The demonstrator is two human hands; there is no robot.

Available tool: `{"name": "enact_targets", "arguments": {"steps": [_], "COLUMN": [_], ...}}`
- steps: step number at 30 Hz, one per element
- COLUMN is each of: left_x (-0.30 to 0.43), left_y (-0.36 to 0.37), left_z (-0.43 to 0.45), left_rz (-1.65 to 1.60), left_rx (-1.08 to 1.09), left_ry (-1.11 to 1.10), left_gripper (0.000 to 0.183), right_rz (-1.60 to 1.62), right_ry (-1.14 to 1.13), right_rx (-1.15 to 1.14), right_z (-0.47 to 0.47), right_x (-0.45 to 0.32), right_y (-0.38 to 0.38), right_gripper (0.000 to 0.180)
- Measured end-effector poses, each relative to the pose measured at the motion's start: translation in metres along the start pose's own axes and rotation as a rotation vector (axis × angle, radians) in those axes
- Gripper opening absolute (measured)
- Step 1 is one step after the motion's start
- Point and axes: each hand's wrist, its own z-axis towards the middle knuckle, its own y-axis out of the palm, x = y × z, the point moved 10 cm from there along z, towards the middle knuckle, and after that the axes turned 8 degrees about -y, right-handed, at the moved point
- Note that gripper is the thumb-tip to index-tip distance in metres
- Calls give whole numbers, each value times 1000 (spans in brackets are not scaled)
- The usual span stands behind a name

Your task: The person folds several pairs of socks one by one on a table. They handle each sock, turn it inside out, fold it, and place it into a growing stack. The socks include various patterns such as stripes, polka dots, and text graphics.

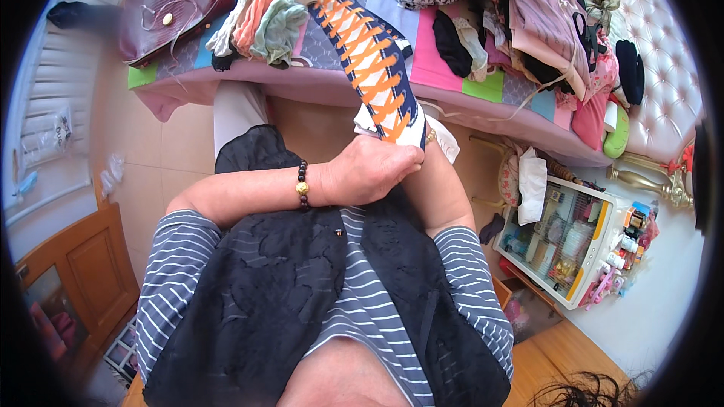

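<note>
My left hand, with a dark bead bracelet at its wrist, is closed on the white toe end of a long navy sock. The sock has a printed pattern like a laced sneaker, with orange crossed laces. It stretches up and to the left, its off-white cuff end over the bed. My right forearm comes up behind the sock, with a bracelet of pale beads at the wrist. The sock and my left hand hide my right hand, so its grip does not show. White cloth shows behind the toe end.
The bed ahead bears a clear-topped maroon bag, small folded garments and a clothes pile. To the right stand a chair and a glass-fronted cabinet with bottles on top. A wooden door is at the left.
</note>
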Motion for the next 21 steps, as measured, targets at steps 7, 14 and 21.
{"name": "enact_targets", "arguments": {"steps": [7,14,21], "left_x": [10,6,-6], "left_y": [0,8,27], "left_z": [-2,-11,-11], "left_rz": [-20,-79,107], "left_rx": [-18,-64,-260], "left_ry": [50,60,45], "left_gripper": [11,17,16], "right_rz": [-431,-711,-928], "right_ry": [-230,-399,-516], "right_rx": [-80,-143,-224], "right_z": [24,36,59], "right_x": [-17,-31,-35], "right_y": [9,30,55], "right_gripper": [35,35,35]}}
